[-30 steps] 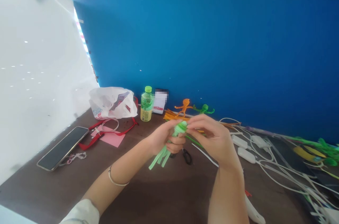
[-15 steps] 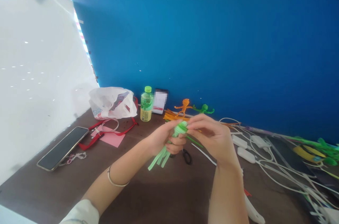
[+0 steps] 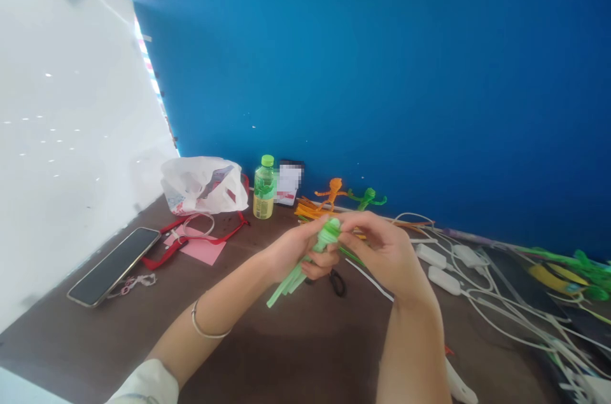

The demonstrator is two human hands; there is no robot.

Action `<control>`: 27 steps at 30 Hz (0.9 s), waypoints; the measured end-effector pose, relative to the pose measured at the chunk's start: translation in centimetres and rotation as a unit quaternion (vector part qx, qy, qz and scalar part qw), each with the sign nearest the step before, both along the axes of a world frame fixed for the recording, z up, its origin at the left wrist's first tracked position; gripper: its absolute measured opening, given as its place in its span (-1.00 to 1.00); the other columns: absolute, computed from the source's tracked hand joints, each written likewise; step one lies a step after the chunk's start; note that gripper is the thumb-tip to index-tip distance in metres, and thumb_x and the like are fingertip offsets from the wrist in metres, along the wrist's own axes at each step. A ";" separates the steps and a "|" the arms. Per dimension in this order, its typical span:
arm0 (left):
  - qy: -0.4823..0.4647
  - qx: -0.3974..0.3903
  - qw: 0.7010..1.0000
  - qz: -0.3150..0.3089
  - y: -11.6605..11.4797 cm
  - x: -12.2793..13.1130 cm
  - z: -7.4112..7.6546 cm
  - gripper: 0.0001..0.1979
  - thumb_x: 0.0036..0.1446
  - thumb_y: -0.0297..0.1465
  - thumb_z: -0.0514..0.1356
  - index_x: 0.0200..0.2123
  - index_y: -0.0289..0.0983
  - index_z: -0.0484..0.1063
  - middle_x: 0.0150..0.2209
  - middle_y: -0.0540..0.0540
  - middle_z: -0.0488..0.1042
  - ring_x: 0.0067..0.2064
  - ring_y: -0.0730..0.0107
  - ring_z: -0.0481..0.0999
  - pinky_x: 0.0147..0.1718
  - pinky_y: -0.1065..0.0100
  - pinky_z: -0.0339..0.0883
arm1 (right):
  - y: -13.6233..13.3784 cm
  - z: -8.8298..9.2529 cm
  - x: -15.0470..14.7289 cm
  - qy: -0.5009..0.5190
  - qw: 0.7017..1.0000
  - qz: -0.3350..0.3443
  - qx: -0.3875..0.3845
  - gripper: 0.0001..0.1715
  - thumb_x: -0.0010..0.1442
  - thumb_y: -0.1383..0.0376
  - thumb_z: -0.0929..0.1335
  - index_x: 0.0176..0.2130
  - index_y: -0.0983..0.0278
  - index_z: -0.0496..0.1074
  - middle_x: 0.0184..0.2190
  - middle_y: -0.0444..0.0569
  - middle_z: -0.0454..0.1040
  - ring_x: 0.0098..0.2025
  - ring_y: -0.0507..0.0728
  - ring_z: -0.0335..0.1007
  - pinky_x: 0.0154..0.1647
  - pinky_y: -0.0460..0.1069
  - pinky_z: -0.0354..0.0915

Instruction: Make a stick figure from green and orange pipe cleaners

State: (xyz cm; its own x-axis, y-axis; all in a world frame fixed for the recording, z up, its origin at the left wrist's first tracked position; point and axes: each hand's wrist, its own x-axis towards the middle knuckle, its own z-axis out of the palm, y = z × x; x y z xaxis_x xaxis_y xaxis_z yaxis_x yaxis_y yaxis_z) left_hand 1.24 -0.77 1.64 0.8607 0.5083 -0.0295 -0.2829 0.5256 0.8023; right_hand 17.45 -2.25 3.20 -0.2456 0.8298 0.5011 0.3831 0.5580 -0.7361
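A bundle of light green pipe cleaners (image 3: pixel 292 278) is in my left hand (image 3: pixel 305 251), whose fingers wrap round its middle. Its loose ends hang out below, toward the lower left. At the top the strands are wound into a rounded knob with a brighter green band. My right hand (image 3: pixel 382 245) pinches at the right side of this knob with thumb and fingers; the exact strand between them is hard to make out. Black scissors (image 3: pixel 338 284) lie partly hidden under my left hand. Beside them on the table is a white pipe cleaner (image 3: pixel 367 278).
Behind my hands stand an orange figure (image 3: pixel 334 193) and a green figure (image 3: pixel 367 198) by the blue wall. Left are a bottle (image 3: pixel 264 191), a plastic bag (image 3: pixel 203 184), pink paper (image 3: pixel 205 250) and a phone (image 3: pixel 114 266). White cables and chargers (image 3: pixel 443 280) crowd the right.
My right wrist and forearm have shifted slightly right, the hand turning a little at the knob. The bundle has tilted slightly, its loose ends now closer together. My left hand keeps its hold.
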 end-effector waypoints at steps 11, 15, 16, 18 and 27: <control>0.041 0.184 0.980 0.057 -1.4 -0.6 1.2 -0.60 0.09 -0.03 -0.09 -0.50 -0.26 0.01 -0.59 0.11 -0.15 -0.58 0.59 -0.20 -0.61 0.43 -0.33 | 0.1 -0.1 0.0 0.061 0.995 0.073 0.018 -0.95 0.04 0.30 0.36 -0.41 0.22 0.37 -0.34 -0.04 0.46 -0.29 0.10 0.39 -0.25 0.00 0.32; 0.062 0.221 0.972 0.058 -1.3 -0.7 1.0 -0.56 0.09 0.02 -0.19 -0.51 -0.25 -0.01 -0.59 0.11 -0.17 -0.57 0.58 -0.20 -0.59 0.42 -0.31 | 0.0 0.0 -0.1 0.064 0.994 0.086 0.027 -0.96 0.05 0.33 0.35 -0.41 0.22 0.36 -0.35 -0.04 0.44 -0.30 0.09 0.37 -0.27 0.01 0.32; 0.064 0.226 0.970 0.060 -1.3 -0.7 0.9 -0.55 0.08 0.03 -0.21 -0.52 -0.25 -0.01 -0.59 0.11 -0.18 -0.57 0.57 -0.20 -0.59 0.42 -0.31 | 0.0 0.0 -0.1 0.064 0.994 0.090 0.028 -0.97 0.05 0.34 0.35 -0.41 0.22 0.35 -0.35 -0.04 0.43 -0.30 0.09 0.36 -0.27 0.01 0.31; 0.064 0.234 0.968 0.060 -1.2 -0.7 0.9 -0.54 0.07 0.04 -0.21 -0.52 -0.25 -0.01 -0.60 0.11 -0.18 -0.57 0.57 -0.20 -0.59 0.42 -0.31 | 0.1 0.0 -0.2 0.066 0.992 0.099 0.029 -0.96 0.06 0.36 0.34 -0.41 0.22 0.35 -0.36 -0.04 0.42 -0.30 0.09 0.35 -0.27 0.01 0.30; 0.027 0.175 0.981 0.075 -0.9 -0.8 0.7 -0.59 0.13 -0.05 -0.18 -0.45 -0.28 0.09 -0.59 0.10 -0.11 -0.58 0.58 -0.17 -0.61 0.44 -0.30 | 0.1 0.2 -0.5 0.072 0.988 0.133 0.036 -0.95 0.07 0.36 0.33 -0.39 0.21 0.35 -0.32 -0.03 0.40 -0.28 0.11 0.33 -0.27 0.03 0.27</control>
